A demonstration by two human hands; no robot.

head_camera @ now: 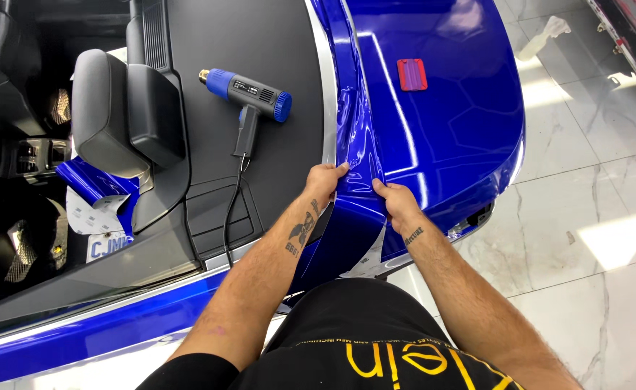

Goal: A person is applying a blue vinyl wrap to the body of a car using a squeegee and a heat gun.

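Looking down from my head camera, I stand against the rear of a blue convertible car, my black shirt with yellow lettering filling the bottom of the view.

My left hand (327,180) rests at the left edge of a loose strip of glossy blue vinyl wrap film (353,217), fingertips pressed onto it near the silver trim line (328,108) where the film meets the black deck cover (260,50). My right hand (396,202) pinches the right side of the same strip, thumb and fingers closed narrowly on the film. Both hands grip the film, close together, with the strip running between them and hanging down toward my waist, where its white backing paper (370,261) shows.

The film lies over the car's rear body panel (455,130), which is already shiny blue and reflects ceiling lights. A small red squeegee (412,74) sits flat on that panel, well apart from my hands.

On the black deck cover lies a blue and black heat gun (249,97), on its side, its cord (230,209) trailing toward me. To the left are a black headrest (101,108) and the dark seats of the cabin, with a scrap of blue film and white backing (94,202) beside the seat.

The floor (592,238) to the right is pale marble tile.
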